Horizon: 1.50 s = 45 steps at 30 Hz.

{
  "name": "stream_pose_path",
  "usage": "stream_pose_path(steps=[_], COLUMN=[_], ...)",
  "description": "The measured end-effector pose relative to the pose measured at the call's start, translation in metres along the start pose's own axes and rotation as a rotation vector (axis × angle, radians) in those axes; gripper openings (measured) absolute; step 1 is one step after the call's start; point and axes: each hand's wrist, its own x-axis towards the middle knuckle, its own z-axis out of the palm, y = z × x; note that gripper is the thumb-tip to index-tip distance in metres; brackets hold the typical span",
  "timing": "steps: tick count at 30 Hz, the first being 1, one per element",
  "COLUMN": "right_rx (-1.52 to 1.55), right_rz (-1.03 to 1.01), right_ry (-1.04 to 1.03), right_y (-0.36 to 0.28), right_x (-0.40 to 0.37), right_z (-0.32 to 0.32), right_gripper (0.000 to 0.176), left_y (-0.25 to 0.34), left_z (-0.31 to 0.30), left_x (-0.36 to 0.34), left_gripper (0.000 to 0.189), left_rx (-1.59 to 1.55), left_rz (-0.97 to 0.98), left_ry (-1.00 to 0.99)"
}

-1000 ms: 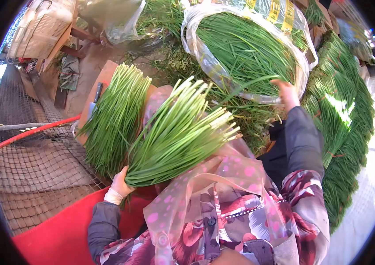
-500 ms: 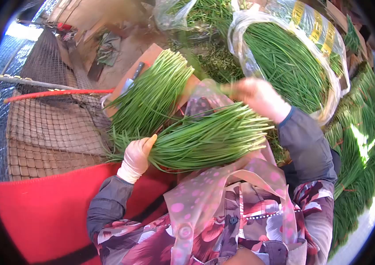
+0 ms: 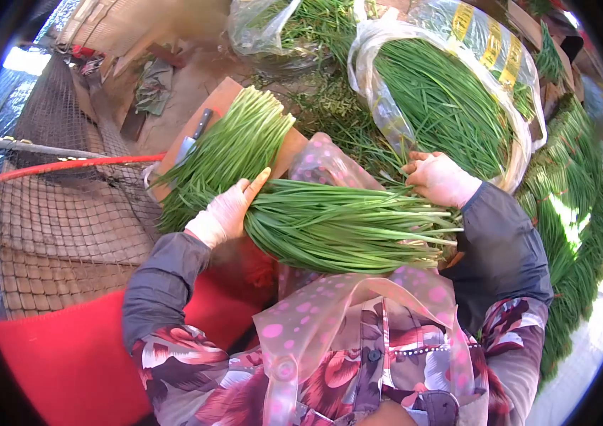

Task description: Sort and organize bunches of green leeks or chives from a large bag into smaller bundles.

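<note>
My gloved left hand (image 3: 227,210) is closed round the leafy end of a large bunch of garlic chives (image 3: 344,226). The bunch lies sideways over my lap, its pale cut ends pointing right. Just above those ends, my gloved right hand (image 3: 442,179) has its fingers curled in a pinch. A few thin green strands show by its fingertips, but what it holds, if anything, is too small to make out. Beyond my left hand, another pile of garlic chives (image 3: 237,142) rests on a brown board (image 3: 225,92), beside a knife (image 3: 195,135).
A clear plastic bag (image 3: 366,53) full of green stalks stands at the upper right, another bag (image 3: 244,32) left of it. Stacked green bundles (image 3: 571,213) line the right side. Netting (image 3: 53,227), a red bar (image 3: 81,169) and red cloth (image 3: 67,355) lie at left.
My right hand has come down and right, nearer the cut ends. My left hand has risen slightly with the bunch, which now lies more level with its ends farther right.
</note>
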Motion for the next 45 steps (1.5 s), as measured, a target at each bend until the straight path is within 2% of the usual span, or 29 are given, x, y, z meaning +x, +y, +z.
stream_pose_path(steps=[4,6,7,8,10,11,12,14,15,16,18,19,20,22,24,25,28,29,31,32,34,35,36,37,38,40,42,44,45], right_rx=[0.046,0.616,0.698,0.695,1.071,1.306,1.31,0.609,1.196,0.728,1.37,1.41,1.449,1.275,1.301,1.312,1.637,1.696,1.795,1.765,1.352,1.067,1.256,1.317,1.382,1.519,1.421,1.26,1.267], right_rz=[-0.064,0.129,0.321,0.335,0.241,0.35,0.375,-0.185,0.163,0.102,0.344,0.384,0.422,0.436,0.74,0.746,0.658,0.657,0.65,0.666,0.91,0.812,0.947,0.895,0.836,0.692,0.467,0.373,0.338], right_ry=[-0.047,-0.101,-0.253,-0.227,-0.128,-0.104,-0.048,0.336,0.203,0.185,0.183,0.213,0.239,0.37,0.443,0.517,0.894,0.995,1.169,1.158,0.878,0.685,0.601,0.692,0.774,0.928,1.014,0.919,0.728], right_y=[0.003,-0.001,-0.009,-0.007,0.005,0.002,0.004,0.041,0.033,0.027,0.026,0.023,0.02,0.023,0.031,0.042,0.081,0.089,0.104,0.107,0.084,0.08,0.067,0.068,0.068,0.077,0.055,0.012,-0.015], right_x=[-0.012,-0.021,-0.026,-0.03,-0.04,-0.042,-0.044,-0.043,-0.047,-0.049,-0.046,-0.043,-0.04,-0.033,-0.044,-0.051,-0.092,-0.102,-0.118,-0.124,-0.113,-0.104,-0.093,-0.092,-0.091,-0.077,-0.054,-0.027,-0.016], right_z=[0.003,0.005,-0.008,-0.002,0.023,0.029,0.034,0.085,0.083,0.061,0.074,0.067,0.06,0.057,0.036,0.034,0.036,0.036,0.039,0.046,0.045,0.062,0.06,0.053,0.044,0.014,-0.033,-0.065,-0.072], right_gripper=[0.025,0.03,0.035,0.035,0.034,0.032,0.033,0.036,0.027,0.027,0.03,0.034,0.041,0.03,0.026,0.026,0.023,0.023,0.023,0.023,0.024,0.026,0.028,0.029,0.031,0.034,0.035,0.036,0.036], left_y=[-0.012,-0.034,-0.044,-0.047,-0.046,-0.027,-0.008,-0.001,-0.005,0.006,0.016,0.014,0.008,0.019,0.037,0.039,0.028,0.035,0.04,0.043,0.046,0.045,0.043,0.053,0.063,0.048,0.053,0.057,0.055], left_z=[0.013,0.048,0.061,0.077,0.089,0.092,0.093,0.113,0.125,0.12,0.119,0.125,0.137,0.136,0.131,0.131,0.147,0.146,0.149,0.15,0.154,0.159,0.162,0.144,0.126,0.097,0.052,0.035,0.036], left_x=[0.009,0.015,0.017,0.017,0.001,-0.001,-0.003,-0.012,-0.015,-0.019,-0.024,-0.028,-0.032,-0.039,-0.049,-0.057,-0.069,-0.073,-0.076,-0.076,-0.075,-0.077,-0.075,-0.073,-0.069,-0.08,-0.087,-0.087,-0.086], left_gripper=[0.085,0.068,0.057,0.049,0.036,0.037,0.039,0.047,0.047,0.046,0.045,0.045,0.045,0.046,0.045,0.046,0.041,0.059,0.067,0.076,0.067,0.064,0.061,0.053,0.041,0.033,0.032,0.039,0.044], left_rx=[0.148,-0.161,-0.282,-0.624,-0.702,-1.329,-1.937,-2.03,-2.479,-2.568,-2.545,-2.537,-2.425,-2.307,-1.704,-1.523,-1.648,-1.274,-1.35,-1.429,-1.395,-1.299,-1.205,-1.072,-1.563,-0.766,-0.057,0.135,0.155], left_rz=[0.148,0.276,0.289,0.139,-0.059,-0.354,-0.687,-0.787,-0.72,-0.627,-0.683,-0.687,-0.668,-0.65,-0.484,-0.38,-0.208,-0.26,-0.321,-0.382,-0.358,-0.346,-0.328,-0.28,-0.416,-0.239,-0.059,-0.021,0.011], left_ry=[-0.035,0.204,0.099,-0.047,-0.208,-0.213,-0.209,-0.288,-0.531,-0.604,-0.484,-0.491,-0.364,-0.24,-0.057,-0.039,0.022,0.07,0.106,0.145,0.166,0.207,0.248,0.307,0.339,0.351,0.392,0.364,0.417])
